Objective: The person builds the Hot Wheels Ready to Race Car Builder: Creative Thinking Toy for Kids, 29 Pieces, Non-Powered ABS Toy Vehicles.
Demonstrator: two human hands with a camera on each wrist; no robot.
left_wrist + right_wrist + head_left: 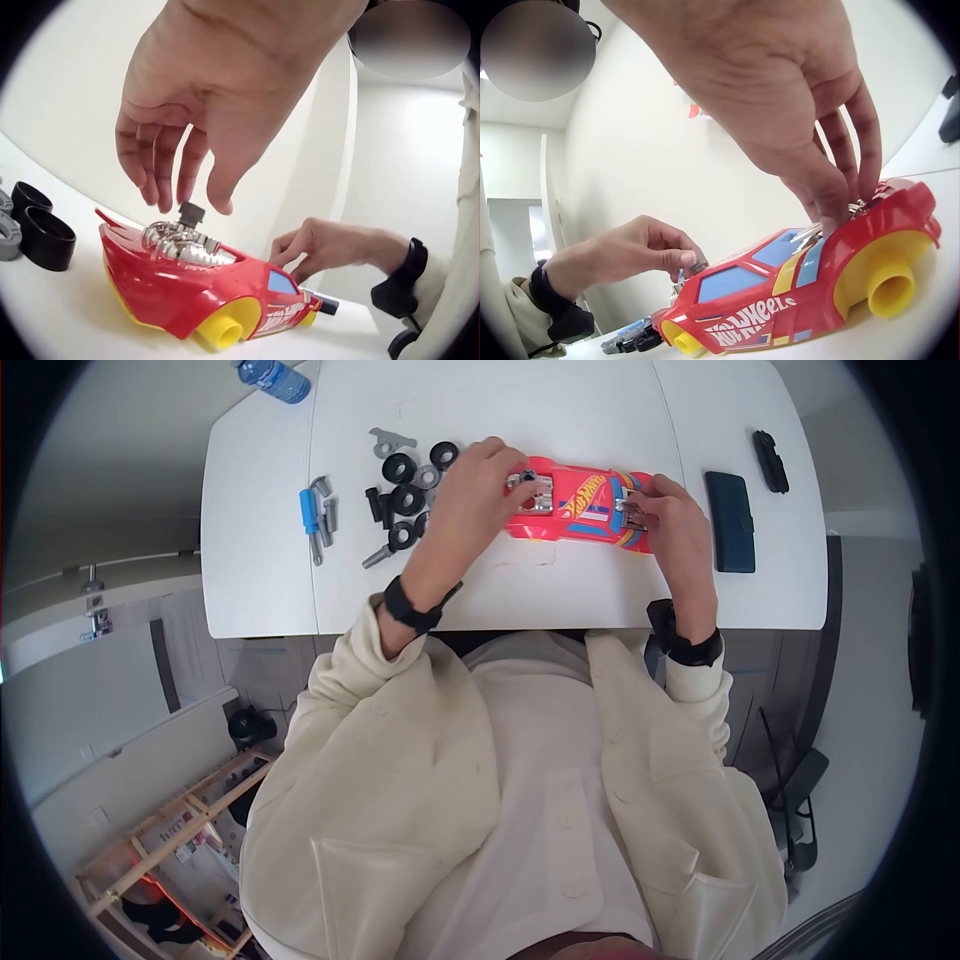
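A red toy car (590, 505) with yellow axle stubs (891, 290) lies on the white table, its wheel arches bare of tyres. My left hand (474, 495) hovers over a chrome engine (180, 244) at one end of the car. Its thumb and fingers are spread apart around a dark grey piece (191, 214) on top of the engine, with a gap showing in the left wrist view. At the opposite end, my right hand (680, 530) pinches a chrome pipe-like part (808, 237) set in the body, thumb on the near side and fingers behind.
Several black tyres (399, 468), a grey wrench-like piece (391, 440) and grey bolts (330, 515) lie left of the car. A blue-handled screwdriver (308, 510) is farther left. Right of the car are a dark phone case (731, 522) and a black object (770, 461). A water bottle (272, 378) is at the far left.
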